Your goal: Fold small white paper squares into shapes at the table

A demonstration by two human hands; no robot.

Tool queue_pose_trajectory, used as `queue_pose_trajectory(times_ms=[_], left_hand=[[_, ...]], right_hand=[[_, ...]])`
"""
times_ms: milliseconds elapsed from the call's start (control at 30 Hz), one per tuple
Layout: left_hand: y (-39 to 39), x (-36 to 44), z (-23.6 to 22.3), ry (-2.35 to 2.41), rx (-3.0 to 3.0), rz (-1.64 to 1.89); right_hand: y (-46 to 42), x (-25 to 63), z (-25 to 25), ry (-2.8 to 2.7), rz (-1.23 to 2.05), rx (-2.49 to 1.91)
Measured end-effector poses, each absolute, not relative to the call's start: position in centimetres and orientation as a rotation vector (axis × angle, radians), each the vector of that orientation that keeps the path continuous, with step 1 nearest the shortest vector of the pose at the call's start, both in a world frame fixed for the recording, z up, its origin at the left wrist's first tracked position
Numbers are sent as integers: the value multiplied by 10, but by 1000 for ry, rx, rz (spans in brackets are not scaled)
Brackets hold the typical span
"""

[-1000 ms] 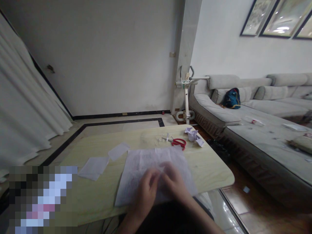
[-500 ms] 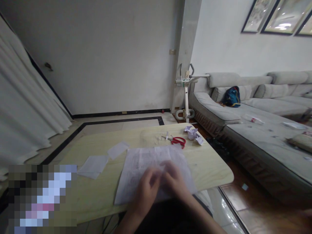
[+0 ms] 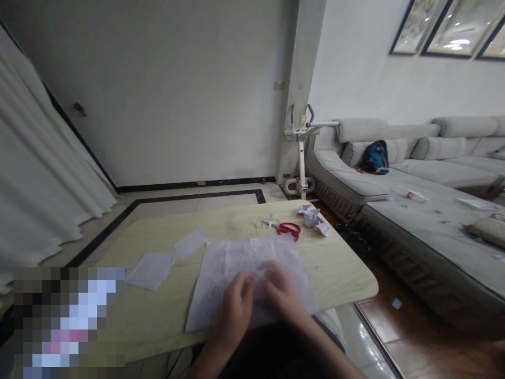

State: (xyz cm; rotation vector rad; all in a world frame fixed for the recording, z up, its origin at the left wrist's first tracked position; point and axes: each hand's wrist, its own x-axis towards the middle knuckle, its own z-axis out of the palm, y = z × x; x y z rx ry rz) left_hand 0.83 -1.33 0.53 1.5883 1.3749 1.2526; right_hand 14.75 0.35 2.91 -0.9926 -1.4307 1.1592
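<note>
My left hand (image 3: 233,310) and my right hand (image 3: 282,295) meet over a large printed sheet of paper (image 3: 221,273) on the pale wooden table (image 3: 339,268). Their fingers are curled and pinch a small white piece of paper (image 3: 258,278) between them, just above the sheet. Most of that small piece is hidden by my fingers.
Two loose paper squares (image 3: 152,269) lie to the left of the sheet. Red scissors (image 3: 289,229) and crumpled paper scraps (image 3: 313,217) sit at the far right of the table. A grey sofa (image 3: 414,210) stands to the right, with a white exercise machine (image 3: 302,152) beyond the table.
My hands have barely shifted and keep working the small paper piece in the same spot. The view has moved slightly.
</note>
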Motion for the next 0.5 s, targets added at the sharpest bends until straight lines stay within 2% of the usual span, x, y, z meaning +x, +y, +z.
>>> queue_pose_trajectory(times_ms=[500], left_hand=[[-11,7,11,1406,1385,1330]], right_hand=[[2,147,30,-1402,1145,-992]])
